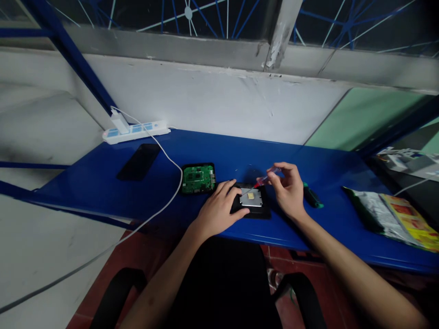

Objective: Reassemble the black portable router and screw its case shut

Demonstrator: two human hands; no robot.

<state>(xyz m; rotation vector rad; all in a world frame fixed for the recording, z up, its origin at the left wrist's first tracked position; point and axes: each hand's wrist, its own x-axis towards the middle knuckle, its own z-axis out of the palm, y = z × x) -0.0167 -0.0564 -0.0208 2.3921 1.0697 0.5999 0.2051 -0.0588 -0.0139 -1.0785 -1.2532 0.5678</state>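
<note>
My right hand (288,188) pinches a screwdriver (265,179) with a clear, red-ended handle. Its thin shaft slants down to the left, and the tip is at the left part of a silver metal plate (256,201). That plate, with a small pale yellow square (250,196) on it, lies in a black casing (265,212). Spread over the casing's left side, my left hand (222,208) rests with its fingers apart. Left of it sits a green circuit board (197,179) in a black shell. A dark green and black tool (312,195) lies beyond my right hand.
A black phone (139,161) lies at the left of the blue table (233,148). Behind it stands a white power strip (137,131) with a charger, whose white cable (161,208) crosses the table. At the right are a snack-like packet (394,217) and white items.
</note>
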